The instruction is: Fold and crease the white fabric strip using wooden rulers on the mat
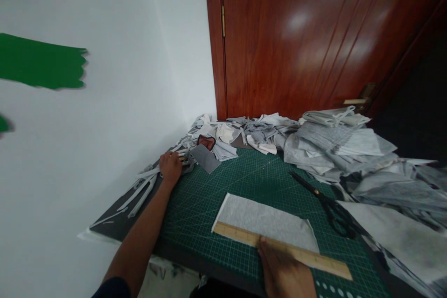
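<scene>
Measuring stage: the right hand [284,272] presses flat on a wooden ruler [282,251] along the near edge of a grey fabric sheet [263,221] on the green cutting mat [244,177], while the left hand [170,166] closes over loose fabric strips [143,186] at the table's left edge; the scissors [328,205] lie near the sheet across bare mat, piled offcuts [335,149] crowding the far side.

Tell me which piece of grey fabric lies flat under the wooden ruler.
The rectangular light grey piece on the green mat, its near edge under the ruler; the other pieces lie crumpled in heaps behind.
</scene>
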The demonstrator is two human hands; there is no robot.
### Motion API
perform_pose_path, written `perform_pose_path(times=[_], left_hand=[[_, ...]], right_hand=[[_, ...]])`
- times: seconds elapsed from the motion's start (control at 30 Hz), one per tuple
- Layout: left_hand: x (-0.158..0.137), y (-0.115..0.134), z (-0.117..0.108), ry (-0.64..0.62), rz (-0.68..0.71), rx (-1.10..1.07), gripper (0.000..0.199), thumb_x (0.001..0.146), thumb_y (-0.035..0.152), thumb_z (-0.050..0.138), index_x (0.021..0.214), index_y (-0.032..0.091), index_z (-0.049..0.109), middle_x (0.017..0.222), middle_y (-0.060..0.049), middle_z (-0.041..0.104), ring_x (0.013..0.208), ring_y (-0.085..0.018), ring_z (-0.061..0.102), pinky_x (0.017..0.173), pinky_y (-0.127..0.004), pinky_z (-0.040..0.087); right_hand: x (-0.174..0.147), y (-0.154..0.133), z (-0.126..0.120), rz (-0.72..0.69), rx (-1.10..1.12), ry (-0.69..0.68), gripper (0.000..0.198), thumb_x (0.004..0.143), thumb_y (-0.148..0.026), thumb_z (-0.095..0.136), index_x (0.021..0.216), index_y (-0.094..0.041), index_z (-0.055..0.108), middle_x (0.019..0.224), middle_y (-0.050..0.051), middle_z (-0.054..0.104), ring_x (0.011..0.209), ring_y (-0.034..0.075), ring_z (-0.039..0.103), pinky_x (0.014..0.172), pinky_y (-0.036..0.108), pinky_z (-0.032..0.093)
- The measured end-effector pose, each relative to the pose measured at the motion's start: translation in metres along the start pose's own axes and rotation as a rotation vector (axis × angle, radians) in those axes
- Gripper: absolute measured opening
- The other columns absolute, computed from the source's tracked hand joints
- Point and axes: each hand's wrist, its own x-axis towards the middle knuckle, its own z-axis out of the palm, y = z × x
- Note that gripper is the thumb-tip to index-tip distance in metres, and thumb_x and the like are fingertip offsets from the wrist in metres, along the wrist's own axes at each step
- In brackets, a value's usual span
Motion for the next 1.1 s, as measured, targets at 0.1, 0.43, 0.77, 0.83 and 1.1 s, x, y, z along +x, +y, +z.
perform_pose_path(times=[0.1,0.43,0.77,0.83,1.1], left_hand=[[0.007,-0.013,0.004,-0.099,0.023,0.081,0.033,0.093,0.028,0.048,0.105,0.014,0.075,0.113,-0.017,0.071,0.112,-0.033,0.061,0.095,-0.041,0.045],[0.017,-0.019,0.006,-0.24,0.087,0.239,0.036,0.096,0.041,0.05,0.095,0.016,0.076,0.107,-0.016,0.073,0.11,-0.032,0.064,0.088,-0.036,0.048],[-0.001,-0.022,-0.017,-0.084,-0.03,0.211,0.037,0.1,0.027,0.039,0.119,0.016,0.068,0.118,-0.016,0.071,0.112,-0.032,0.063,0.084,-0.036,0.046],[-0.002,-0.024,-0.028,-0.008,-0.126,0.197,0.041,0.103,0.031,0.034,0.12,0.014,0.067,0.12,-0.018,0.07,0.112,-0.034,0.062,0.082,-0.037,0.046],[-0.034,-0.027,-0.064,0.273,-0.555,0.118,0.061,0.106,0.057,0.022,0.133,0.01,0.05,0.106,-0.019,0.072,0.096,-0.036,0.068,0.077,-0.044,0.049]], right_hand=[[-0.003,0.0,0.001,0.003,-0.011,-0.012,0.04,0.094,-0.012,0.051,0.13,-0.019,0.067,0.087,0.007,0.082,0.064,0.021,0.077,0.053,0.025,0.058],[-0.007,-0.009,0.006,0.067,-0.047,-0.022,0.04,0.096,-0.013,0.047,0.129,-0.017,0.068,0.089,0.011,0.082,0.063,0.022,0.076,0.056,0.028,0.061],[0.002,-0.004,-0.011,-0.006,-0.01,0.015,0.039,0.095,-0.012,0.049,0.13,-0.018,0.066,0.085,0.008,0.081,0.061,0.02,0.075,0.051,0.024,0.057],[0.006,-0.008,-0.013,0.031,-0.036,0.044,0.039,0.095,-0.01,0.045,0.126,-0.017,0.067,0.08,0.008,0.081,0.056,0.02,0.074,0.05,0.025,0.056],[0.014,-0.014,-0.022,0.053,-0.037,0.016,0.035,0.097,-0.01,0.043,0.12,-0.013,0.07,0.078,0.008,0.08,0.057,0.02,0.075,0.052,0.026,0.055]])
